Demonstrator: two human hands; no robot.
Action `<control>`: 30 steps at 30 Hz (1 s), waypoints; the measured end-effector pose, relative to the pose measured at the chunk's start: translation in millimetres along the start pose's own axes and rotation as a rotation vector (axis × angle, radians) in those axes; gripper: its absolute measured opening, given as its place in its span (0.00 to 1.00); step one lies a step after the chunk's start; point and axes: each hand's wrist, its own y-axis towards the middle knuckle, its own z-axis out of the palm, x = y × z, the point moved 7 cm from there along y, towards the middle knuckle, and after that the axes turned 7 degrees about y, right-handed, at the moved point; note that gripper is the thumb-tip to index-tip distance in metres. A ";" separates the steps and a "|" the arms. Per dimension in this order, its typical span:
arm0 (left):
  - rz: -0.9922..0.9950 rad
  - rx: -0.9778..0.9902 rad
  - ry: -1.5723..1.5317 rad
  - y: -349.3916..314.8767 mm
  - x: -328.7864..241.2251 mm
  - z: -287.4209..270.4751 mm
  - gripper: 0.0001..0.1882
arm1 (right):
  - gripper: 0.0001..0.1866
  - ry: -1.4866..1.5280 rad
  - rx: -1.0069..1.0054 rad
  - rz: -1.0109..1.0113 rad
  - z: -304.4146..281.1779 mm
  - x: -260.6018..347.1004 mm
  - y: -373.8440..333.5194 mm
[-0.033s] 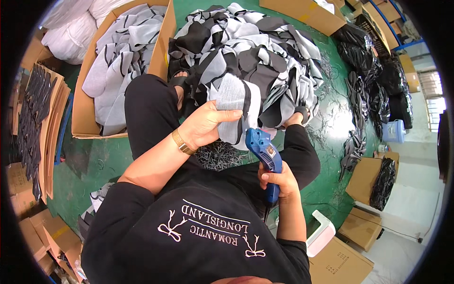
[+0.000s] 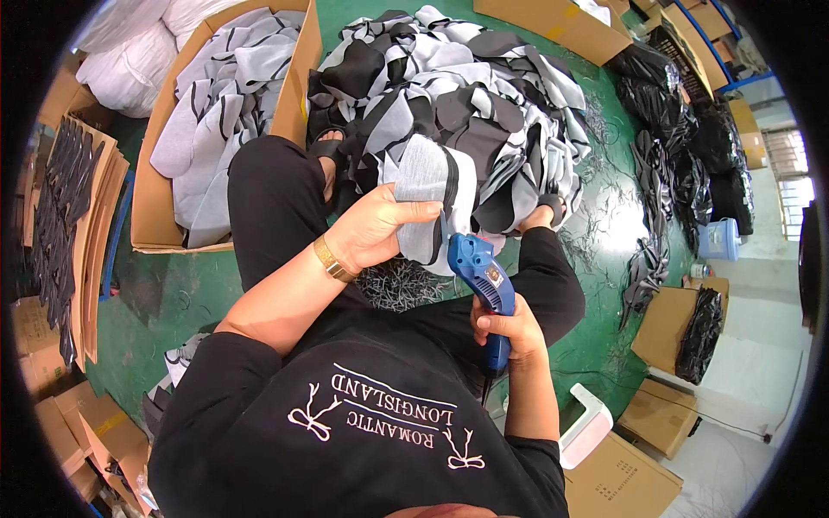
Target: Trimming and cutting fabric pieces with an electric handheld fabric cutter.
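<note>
My left hand [image 2: 377,226] pinches a rounded, light grey fabric piece [image 2: 420,177] with a black band and a paler side, its thumb lying across the near part. My right hand [image 2: 509,326] is wrapped round the handle of a blue electric cutter [image 2: 484,278] with vent slots and a cord at its lower end. The cutter's head is right beside the fabric's edge, and a thin metal blade shows close to the left thumb tip. Whether the blade touches the fabric I cannot tell. Beyond the hands lies a large heap of similar grey, black and white fabric pieces [image 2: 479,112].
A cardboard box [image 2: 147,207] of grey pieces stands at the left. Dark thin scraps [image 2: 393,287] lie on the green floor between my legs. Black bags [image 2: 648,78] line the right side. A white stool-like item [image 2: 589,427] is beside my right elbow.
</note>
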 end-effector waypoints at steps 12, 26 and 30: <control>0.013 0.009 0.110 -5.0 5.1 5.3 0.16 | 0.19 0.198 0.035 -0.043 17.8 3.0 5.5; -0.021 -0.022 0.290 -9.4 20.4 16.4 0.16 | 0.22 -0.464 -0.302 -0.469 37.1 79.3 39.6; 0.052 -0.078 0.223 -4.0 16.7 1.8 0.13 | 0.21 -0.436 -0.266 -0.434 37.7 66.6 46.2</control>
